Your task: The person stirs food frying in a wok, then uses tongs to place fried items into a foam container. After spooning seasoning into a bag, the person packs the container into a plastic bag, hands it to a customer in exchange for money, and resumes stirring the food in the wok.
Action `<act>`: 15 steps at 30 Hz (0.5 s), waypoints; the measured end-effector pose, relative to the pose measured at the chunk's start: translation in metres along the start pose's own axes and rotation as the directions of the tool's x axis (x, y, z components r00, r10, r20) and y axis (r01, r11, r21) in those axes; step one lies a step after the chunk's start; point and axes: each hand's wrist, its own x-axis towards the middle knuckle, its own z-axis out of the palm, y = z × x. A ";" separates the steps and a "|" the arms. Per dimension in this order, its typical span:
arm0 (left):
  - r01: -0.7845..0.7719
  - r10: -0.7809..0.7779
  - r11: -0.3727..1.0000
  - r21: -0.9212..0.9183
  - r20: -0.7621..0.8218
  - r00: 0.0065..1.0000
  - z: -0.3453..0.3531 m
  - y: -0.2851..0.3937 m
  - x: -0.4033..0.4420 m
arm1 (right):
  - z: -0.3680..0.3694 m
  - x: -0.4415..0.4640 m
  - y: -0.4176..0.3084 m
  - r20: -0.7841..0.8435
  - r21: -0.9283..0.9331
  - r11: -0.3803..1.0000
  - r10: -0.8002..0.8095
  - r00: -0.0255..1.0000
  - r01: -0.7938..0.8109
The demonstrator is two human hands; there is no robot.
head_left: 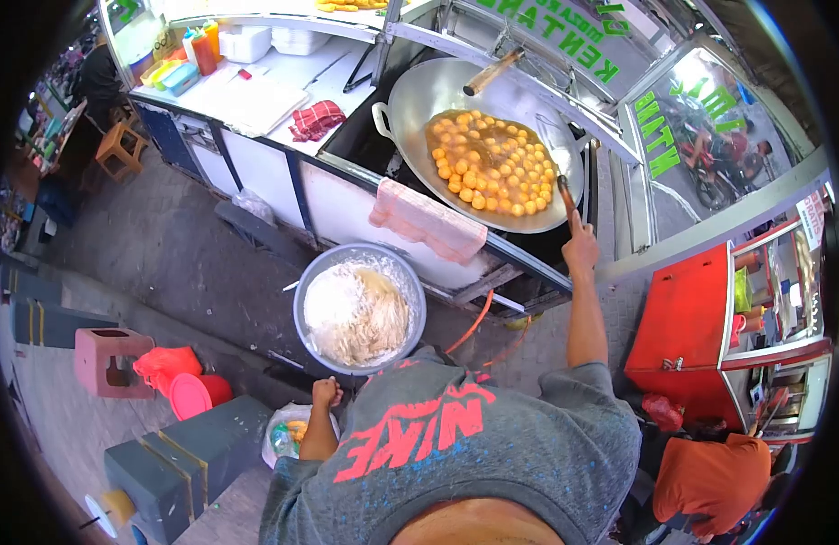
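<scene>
My right hand (pixel 580 247) grips a utensil by its brown wooden handle (pixel 566 194) at the right rim of a large metal wok (pixel 410 95). I cannot make out the utensil's head. Many round golden balls (pixel 492 163) float in the wok's brown oil. My left hand (pixel 327 392) is closed in a loose fist by my side, with nothing visible in it. Just above it stands a grey basin (pixel 303 313) of white flour (pixel 333 295) and pale floury strips or pieces (pixel 374 318). The hand appears apart from the basin.
A pink cloth (pixel 428 222) hangs over the cart's front edge. Another wooden handle (pixel 494 73) juts over the wok's far side. Sauce bottles (pixel 201 50) and a red checked cloth (pixel 317 120) lie on the counter. Nearby are a pink stool (pixel 110 363), a grey bench (pixel 188 463) and a person in orange (pixel 710 481).
</scene>
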 end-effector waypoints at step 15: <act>-0.418 0.771 -0.006 0.908 0.271 0.577 -0.015 -0.110 0.041 | 0.109 0.112 -0.213 0.588 0.782 0.290 -0.049 0.807 -0.552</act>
